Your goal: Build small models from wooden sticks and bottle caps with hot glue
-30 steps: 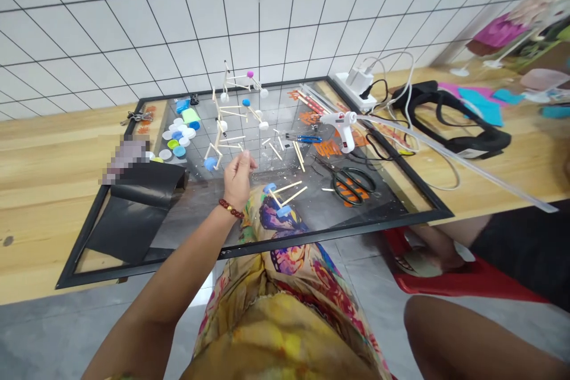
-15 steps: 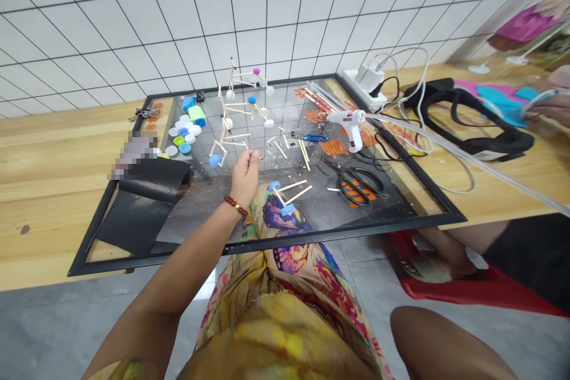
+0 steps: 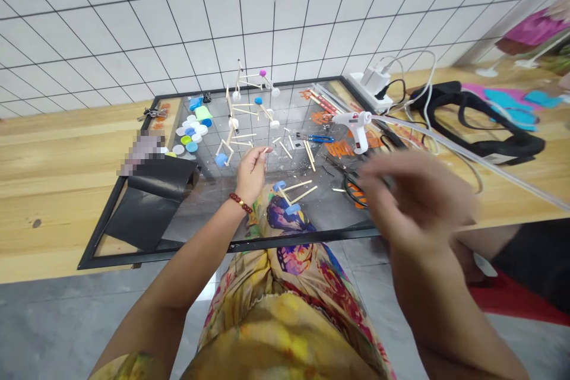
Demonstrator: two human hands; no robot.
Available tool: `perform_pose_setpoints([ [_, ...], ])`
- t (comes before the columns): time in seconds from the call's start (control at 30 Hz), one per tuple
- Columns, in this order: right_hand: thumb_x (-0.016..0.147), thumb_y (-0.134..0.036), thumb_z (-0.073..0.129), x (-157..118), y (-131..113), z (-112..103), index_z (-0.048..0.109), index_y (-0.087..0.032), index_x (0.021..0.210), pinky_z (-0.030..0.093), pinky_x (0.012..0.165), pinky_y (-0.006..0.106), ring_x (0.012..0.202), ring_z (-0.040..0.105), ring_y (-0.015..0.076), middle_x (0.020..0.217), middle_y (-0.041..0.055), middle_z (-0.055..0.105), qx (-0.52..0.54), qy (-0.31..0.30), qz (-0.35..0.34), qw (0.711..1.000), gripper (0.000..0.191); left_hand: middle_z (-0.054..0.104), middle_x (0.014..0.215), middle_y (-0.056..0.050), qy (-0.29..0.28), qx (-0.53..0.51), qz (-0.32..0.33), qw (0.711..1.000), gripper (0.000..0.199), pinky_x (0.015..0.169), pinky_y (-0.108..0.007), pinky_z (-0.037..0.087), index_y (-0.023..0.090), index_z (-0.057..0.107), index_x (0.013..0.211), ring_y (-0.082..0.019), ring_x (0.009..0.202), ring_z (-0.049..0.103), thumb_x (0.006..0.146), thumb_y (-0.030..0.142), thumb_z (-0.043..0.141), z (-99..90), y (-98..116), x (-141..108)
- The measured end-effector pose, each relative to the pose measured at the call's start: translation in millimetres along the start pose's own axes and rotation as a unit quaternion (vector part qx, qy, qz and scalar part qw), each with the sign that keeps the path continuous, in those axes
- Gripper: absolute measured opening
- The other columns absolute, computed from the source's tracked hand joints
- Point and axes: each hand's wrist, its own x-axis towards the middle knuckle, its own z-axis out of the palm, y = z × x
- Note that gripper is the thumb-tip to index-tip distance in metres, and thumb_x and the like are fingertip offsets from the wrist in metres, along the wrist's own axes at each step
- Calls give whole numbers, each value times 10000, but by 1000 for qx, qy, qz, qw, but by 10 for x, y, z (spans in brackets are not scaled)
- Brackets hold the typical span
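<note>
Right hand [image 3: 416,199] has swung in, fingers spread, over scissors [image 3: 356,191]; left hand [image 3: 252,175] pinches a stick [image 3: 266,149].

Left hand [image 3: 252,173] pinching thin wooden stick [image 3: 266,149] btwn fingertips, stick angled up, above glass-topped board [image 3: 303,234]. Right hand [image 3: 414,202], blurred, fingers spread, empty, hovering just over black-handled scissors [image 3: 351,187], which are lying partly hidden on board.

Right hand: my blurred bare right hand [image 3: 414,202] has swept in from the far right.
Scissors: the black-handled scissors [image 3: 352,185] now sit partly hidden beneath it.
</note>
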Motion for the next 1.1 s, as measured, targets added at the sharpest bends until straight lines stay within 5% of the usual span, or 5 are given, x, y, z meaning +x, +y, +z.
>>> perform_pose_setpoints([
  [0.37, 790, -141, 568, 1005, 75, 1050, 436, -197, 682, 300, 424, 146, 429, 315, 38, 565, -77, 443, 606, -17, 452, 655, 180, 717, 885, -65, -60, -57, 30, 996, 320, 721, -283, 550, 195, 737, 944, -135, 735, 644, 935, 480, 593, 35, 328, -109],
  [0.53, 830, -238, 578, 995, -27, 1264, 430, -223, 693, 288, 420, 181, 452, 356, 72, 555, -74, 423, 581, 4, 428, 692, 202, 623, 1415, -83, -243, 85, 284, 924, 208, 1207, -581, 294, 238, 730, 839, -295, 1399, 472, 954, 311, 573, 226, 849, -278],
  [0.73, 754, -218, 578, 1298, 474, 594, 381, -238, 668, 296, 463, 234, 442, 288, 76, 564, -81, 378, 523, 30, 300, 797, 216, 732, 756, -55, -491, -117, 198, 840, 288, 751, -286, 591, 211, 725, 912, -134, 713, 702, 1014, 280, 465, 204, 1053, -651],
  [0.9, 709, -211, 698, 1242, 468, 176, 565, -227, 770, 272, 469, 244, 490, 366, 63, 669, -55, 498, 450, 85, 170, 873, 148, 674, 684, -2, -262, -220, -1, 940, 235, 536, -216, 526, 217, 760, 924, -81, 547, 611, 895, 440, 694, -22, 965, -189],
  [1.1, 783, -587, 751, 929, 70, 743, 684, -231, 839, 378, 478, 252, 519, 458, 77, 648, -39, 553, 434, -84, 90, 892, 366, 426, 482, 91, -107, -308, -122, 937, 328, 441, -166, 395, 181, 633, 763, -32, 400, 371, 929, 462, 650, 222, 1000, 292],
])
